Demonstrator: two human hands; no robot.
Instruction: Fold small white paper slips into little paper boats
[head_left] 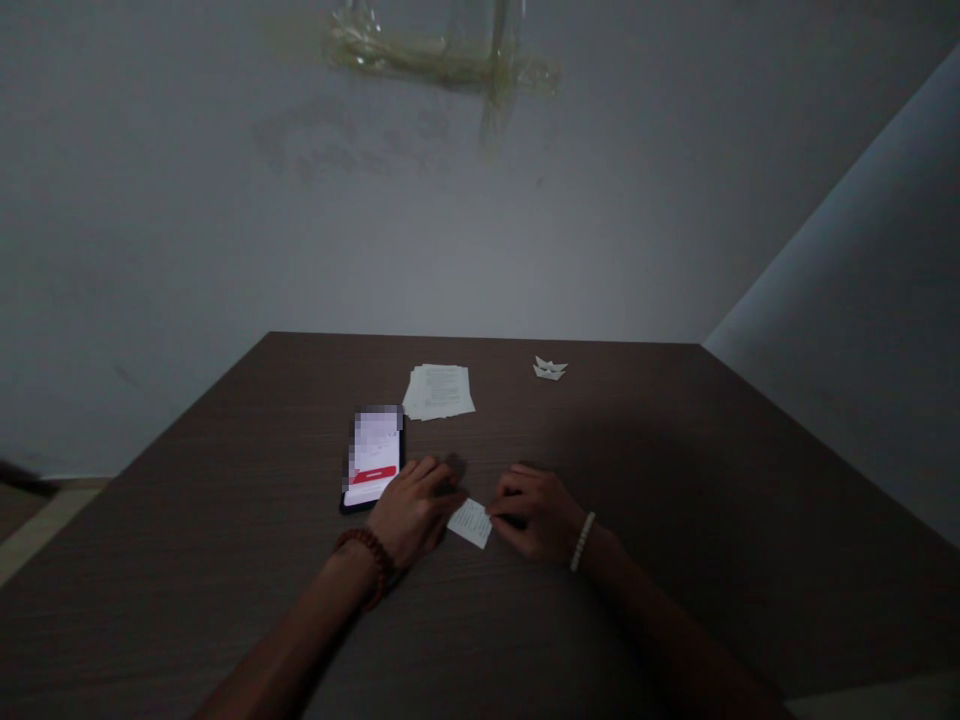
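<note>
A small piece of printed paper (470, 523) lies at a slant between my two hands, low over the dark tabletop. My left hand (417, 505) has its fingers closed at the paper's left corner, and a brown bead bracelet circles that wrist. At the paper's right corner my right hand (536, 512) pinches the edge between thumb and fingers; a pale bead bracelet is on this wrist. Just beyond my left hand is a phone (373, 450) with a lit screen, its lower right part covered by the hand.
A loose stack of printed sheets (439, 391) lies behind the phone. Two small folded paper boats (550, 369) sit toward the far side of the table (637, 620). A grey wall (480, 230) rises behind the table, with yellowish tape on it higher up.
</note>
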